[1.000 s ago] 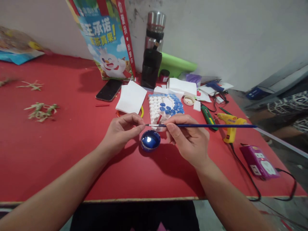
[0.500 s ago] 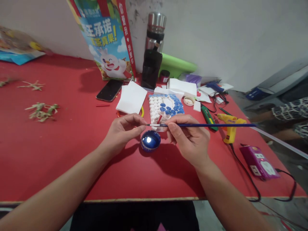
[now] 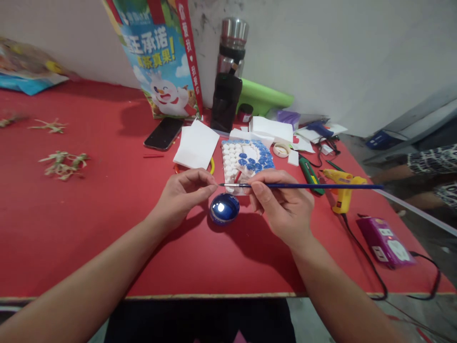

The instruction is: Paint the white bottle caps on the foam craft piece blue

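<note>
My right hand [image 3: 283, 205] grips a thin dark-blue paintbrush [image 3: 321, 186] near its silver ferrule, the handle lying level and pointing right. At the other end, the thumb and finger of my left hand [image 3: 187, 193] are pinched together at the dark bristle tip. Below the brush sits a small round container of glossy blue paint [image 3: 228, 212], apart from both hands. Just behind it is a panel [image 3: 230, 157] covered with rows of white round pieces, several painted blue around a pale curved shape. The brush and my right hand hide its near edge.
Behind are white papers [image 3: 196, 145], a phone [image 3: 163, 133], a steel flask [image 3: 233, 35] and a roll of tape [image 3: 282, 150]. At right lie a green cutter [image 3: 310, 175], a yellow glue gun [image 3: 342, 200] and a purple power box [image 3: 385, 242]. Another person's patterned clothing [image 3: 433, 160] shows far right.
</note>
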`<state>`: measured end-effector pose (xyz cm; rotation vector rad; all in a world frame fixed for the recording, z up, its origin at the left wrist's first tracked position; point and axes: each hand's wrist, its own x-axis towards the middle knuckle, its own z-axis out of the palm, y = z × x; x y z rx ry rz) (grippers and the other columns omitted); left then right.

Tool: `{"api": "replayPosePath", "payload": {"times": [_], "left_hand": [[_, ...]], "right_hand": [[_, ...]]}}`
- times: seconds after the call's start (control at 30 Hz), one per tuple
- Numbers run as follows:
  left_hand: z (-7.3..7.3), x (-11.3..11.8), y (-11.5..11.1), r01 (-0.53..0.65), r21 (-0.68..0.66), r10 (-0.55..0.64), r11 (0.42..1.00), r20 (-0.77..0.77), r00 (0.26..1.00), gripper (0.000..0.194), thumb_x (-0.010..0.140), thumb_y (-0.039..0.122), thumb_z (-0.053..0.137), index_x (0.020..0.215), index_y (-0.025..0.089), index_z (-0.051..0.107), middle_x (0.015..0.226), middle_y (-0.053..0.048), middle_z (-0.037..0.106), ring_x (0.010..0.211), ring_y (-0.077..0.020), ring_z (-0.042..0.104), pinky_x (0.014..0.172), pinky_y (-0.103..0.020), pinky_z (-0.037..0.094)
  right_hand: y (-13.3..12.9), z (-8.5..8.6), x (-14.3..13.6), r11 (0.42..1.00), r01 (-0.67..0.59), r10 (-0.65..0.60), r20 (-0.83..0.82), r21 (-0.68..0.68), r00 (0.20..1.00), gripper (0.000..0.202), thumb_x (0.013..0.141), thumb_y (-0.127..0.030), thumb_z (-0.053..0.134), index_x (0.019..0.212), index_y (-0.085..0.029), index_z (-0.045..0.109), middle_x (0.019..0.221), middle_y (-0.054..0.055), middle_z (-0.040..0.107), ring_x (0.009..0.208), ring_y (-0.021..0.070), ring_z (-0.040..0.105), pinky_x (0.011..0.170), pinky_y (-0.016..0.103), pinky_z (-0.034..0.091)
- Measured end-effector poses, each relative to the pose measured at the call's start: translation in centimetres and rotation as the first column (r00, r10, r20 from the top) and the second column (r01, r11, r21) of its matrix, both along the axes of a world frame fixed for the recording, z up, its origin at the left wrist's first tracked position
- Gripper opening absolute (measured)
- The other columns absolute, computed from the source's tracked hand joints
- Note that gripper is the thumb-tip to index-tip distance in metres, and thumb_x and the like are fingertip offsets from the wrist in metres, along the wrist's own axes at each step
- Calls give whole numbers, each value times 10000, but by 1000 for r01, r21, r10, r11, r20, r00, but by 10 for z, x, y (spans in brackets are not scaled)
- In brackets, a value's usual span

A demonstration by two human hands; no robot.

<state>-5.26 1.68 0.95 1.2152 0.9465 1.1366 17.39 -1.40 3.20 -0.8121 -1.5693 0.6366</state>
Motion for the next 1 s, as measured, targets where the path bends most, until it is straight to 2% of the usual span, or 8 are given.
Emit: {"api": "replayPosePath", "payload": {"times": [0.17,0.33,0.47,0.6,0.73,0.9,1.0], "left_hand": [[-3,-2,2,-12,10,12,1000,-7,1000,170,846,331,901,830,208,785,862,-28,705,739,-162,618,648,-274,504],[-3,-3,4,-55,26,55,998,-29,998,134,834,302,902,816,219,799,865,-33,721,817,-185,643,738,-297,523],[-3,-5,6,-70,7,71,997,-14,997,144,816,313,919,814,227,804,839,-23,723,795,-180,644,727,-296,515],[-4,-7,7,-97,-21,96,995,-10,995,163,803,320,930,824,225,799,849,-25,732,774,-175,649,697,-284,514],[-4,-7,9,-131,-57,130,990,-26,991,200,791,353,952,834,211,818,875,-55,754,787,-190,669,686,-287,552],[-5,-7,11,-124,-118,126,985,7,992,229,767,374,972,865,199,861,876,-61,793,700,-170,675,686,-309,617],[-5,-7,12,-131,-128,133,983,11,991,228,780,381,961,881,193,879,852,-62,800,693,-170,690,703,-312,642]], "right_hand": [[0,6,3,995,81,-79,-48,51,996,58,1058,-250,728,1018,-231,765,879,-3,765,542,92,646,473,243,531],[7,16,13,974,224,-218,-162,20,962,135,1030,-335,773,962,-218,761,743,-16,744,479,101,621,411,232,467],[21,24,34,928,369,-326,-394,37,859,118,987,-251,761,888,-187,759,697,-4,729,414,92,569,353,221,382],[34,29,59,868,492,-390,-523,65,758,93,916,-239,740,839,-191,719,648,-1,694,400,96,544,338,223,326],[37,30,68,864,502,-399,-550,42,734,91,887,-261,738,824,-204,705,629,-20,674,392,95,525,333,227,302],[34,27,59,892,449,-362,-509,56,781,117,918,-262,762,837,-181,738,675,13,712,399,89,547,343,217,332],[33,26,56,902,429,-347,-523,41,779,137,920,-279,785,842,-174,746,661,13,713,396,89,548,343,216,337]]}}
